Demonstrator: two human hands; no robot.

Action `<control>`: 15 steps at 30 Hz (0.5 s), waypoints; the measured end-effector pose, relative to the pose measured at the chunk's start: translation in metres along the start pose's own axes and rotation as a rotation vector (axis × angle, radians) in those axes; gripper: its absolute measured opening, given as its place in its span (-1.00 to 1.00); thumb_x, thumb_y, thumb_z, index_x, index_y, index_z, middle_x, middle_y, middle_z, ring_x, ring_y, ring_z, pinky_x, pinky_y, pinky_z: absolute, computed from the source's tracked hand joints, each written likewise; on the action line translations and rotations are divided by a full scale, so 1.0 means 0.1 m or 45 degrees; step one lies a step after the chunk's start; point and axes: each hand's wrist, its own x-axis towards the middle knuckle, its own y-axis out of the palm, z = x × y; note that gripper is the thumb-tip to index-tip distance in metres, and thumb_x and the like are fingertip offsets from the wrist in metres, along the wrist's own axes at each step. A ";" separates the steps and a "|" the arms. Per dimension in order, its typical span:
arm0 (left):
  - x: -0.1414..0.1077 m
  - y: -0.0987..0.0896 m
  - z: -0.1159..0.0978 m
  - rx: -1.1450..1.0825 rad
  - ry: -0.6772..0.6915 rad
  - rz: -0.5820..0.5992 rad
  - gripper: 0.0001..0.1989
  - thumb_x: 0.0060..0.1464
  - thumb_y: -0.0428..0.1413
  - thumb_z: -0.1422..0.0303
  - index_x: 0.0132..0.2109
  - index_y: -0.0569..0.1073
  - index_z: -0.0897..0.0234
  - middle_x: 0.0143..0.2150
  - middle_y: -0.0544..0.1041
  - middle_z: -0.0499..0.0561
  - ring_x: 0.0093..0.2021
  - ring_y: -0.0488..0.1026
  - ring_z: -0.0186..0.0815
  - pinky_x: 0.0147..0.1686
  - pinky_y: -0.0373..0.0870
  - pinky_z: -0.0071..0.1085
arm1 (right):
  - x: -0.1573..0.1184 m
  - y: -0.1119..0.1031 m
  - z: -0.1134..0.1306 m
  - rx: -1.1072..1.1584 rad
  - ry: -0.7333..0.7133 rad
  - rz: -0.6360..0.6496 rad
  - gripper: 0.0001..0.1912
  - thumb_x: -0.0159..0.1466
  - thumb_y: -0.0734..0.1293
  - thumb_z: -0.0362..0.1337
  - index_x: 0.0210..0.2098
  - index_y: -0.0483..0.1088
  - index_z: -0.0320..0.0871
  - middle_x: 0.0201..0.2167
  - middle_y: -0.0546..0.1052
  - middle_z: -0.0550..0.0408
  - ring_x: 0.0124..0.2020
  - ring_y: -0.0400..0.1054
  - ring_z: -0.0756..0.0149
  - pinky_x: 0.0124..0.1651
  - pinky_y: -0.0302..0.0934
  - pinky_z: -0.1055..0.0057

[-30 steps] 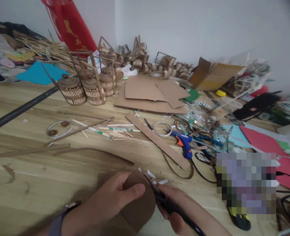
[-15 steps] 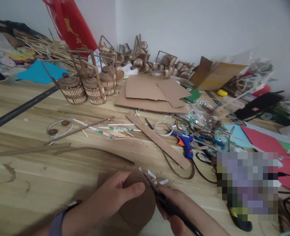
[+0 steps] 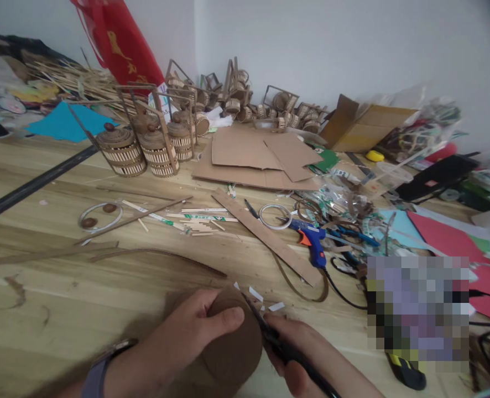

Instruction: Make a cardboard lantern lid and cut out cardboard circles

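Note:
Near the front edge of the view, my left hand (image 3: 206,326) grips a round brown cardboard piece (image 3: 239,351), thumb lying on its upper face and fingers hidden underneath. My right hand (image 3: 295,348) is closed round what look like black scissors (image 3: 276,340). Their dark, narrow blade meets the far right edge of the cardboard. The handle runs back under my fingers to the bottom of the view, partly hidden. Small white paper scraps (image 3: 276,306) lie just past the blade. A curved brown cardboard strip (image 3: 166,253) rests beyond my left hand.
A blue glue gun (image 3: 317,243) with a trailing cord lies right of a long cardboard strip (image 3: 265,237). Lidded miniature baskets (image 3: 160,152) stand at back left. Flat cardboard sheets (image 3: 245,152) lie mid-back. Red paper (image 3: 448,243) and clutter fill the right.
Hardly anything differs. Both hands keep their hold on the cardboard and the scissors, and the view has shifted very slightly.

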 end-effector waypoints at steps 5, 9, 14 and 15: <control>-0.02 0.01 0.01 -0.030 0.012 0.033 -0.58 -0.01 0.22 0.05 -0.13 0.61 0.26 -0.17 0.66 0.07 -0.03 0.50 -0.01 -0.01 0.36 -0.18 | 0.05 0.05 -0.10 0.019 0.047 0.009 -0.07 -0.02 -0.15 0.60 -0.43 0.28 -0.11 -0.64 0.19 0.22 -0.60 0.04 0.41 -0.56 -0.09 0.42; -0.02 0.01 -0.01 -0.020 0.016 0.008 -0.60 -0.03 0.23 0.06 -0.13 0.62 0.24 -0.14 0.66 0.05 -0.01 0.49 -0.02 0.00 0.35 -0.19 | 0.06 0.08 -0.11 0.028 0.031 -0.027 -0.10 0.00 -0.13 0.60 -0.44 0.26 -0.09 -0.63 0.20 0.21 -0.62 0.05 0.42 -0.58 -0.09 0.42; -0.03 0.02 -0.03 -0.060 0.010 0.060 -0.61 -0.01 0.21 0.06 -0.14 0.62 0.22 -0.20 0.67 0.01 -0.07 0.51 -0.07 -0.07 0.39 -0.24 | 0.08 0.13 -0.17 0.000 -0.034 -0.093 -0.16 0.09 -0.10 0.55 -0.49 0.26 -0.08 -0.66 0.23 0.19 -0.63 0.07 0.41 -0.60 -0.10 0.41; -0.03 0.02 -0.03 -0.065 0.002 0.064 -0.61 -0.01 0.22 0.06 -0.14 0.62 0.22 -0.21 0.67 0.01 -0.08 0.51 -0.07 -0.08 0.39 -0.24 | 0.08 0.15 -0.20 -0.012 -0.039 -0.129 -0.16 0.10 -0.10 0.54 -0.51 0.28 -0.08 -0.67 0.24 0.18 -0.63 0.08 0.41 -0.59 -0.08 0.41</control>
